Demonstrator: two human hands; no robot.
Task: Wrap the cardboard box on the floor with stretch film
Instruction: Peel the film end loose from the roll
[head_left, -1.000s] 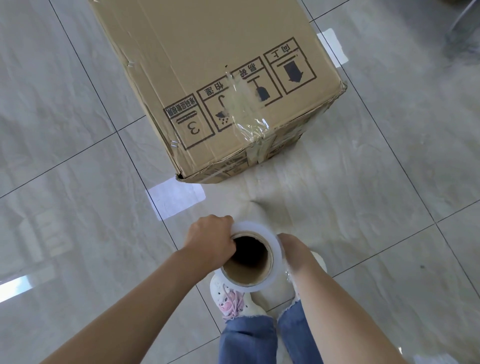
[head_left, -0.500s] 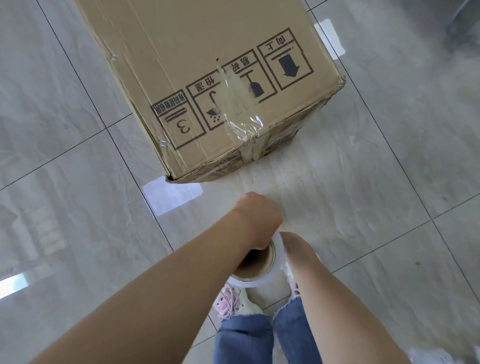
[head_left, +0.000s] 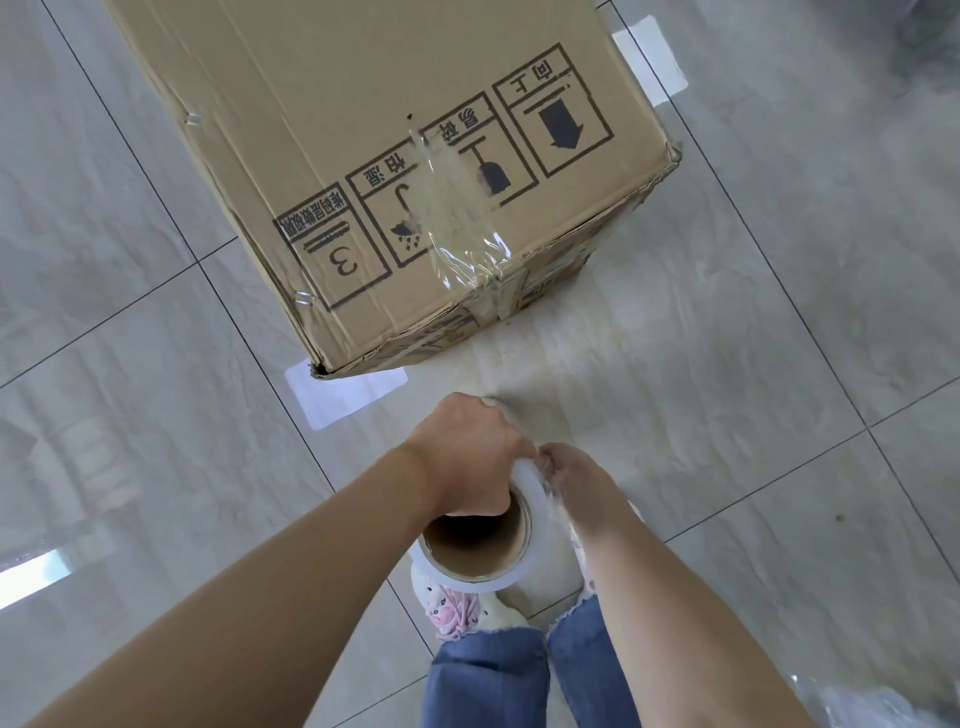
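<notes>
A large brown cardboard box with black handling symbols lies on the tiled floor ahead of me. Clear stretch film clings to its top near the front edge and runs as a sheet down to a roll. The stretch film roll, white with a brown cardboard core, is upright between my hands. My left hand grips the roll's top rim, fingers over the far side. My right hand holds the roll's right side, touching the film.
Grey glossy floor tiles surround the box. White tape marks sit at the box's corners. My feet in white slippers and jeans are directly below the roll. Crumpled clear plastic lies at the bottom right.
My left hand has shifted from the roll's left rim to over its top far edge. The right hand moved up along the roll's side. The view has moved closer to the box.
</notes>
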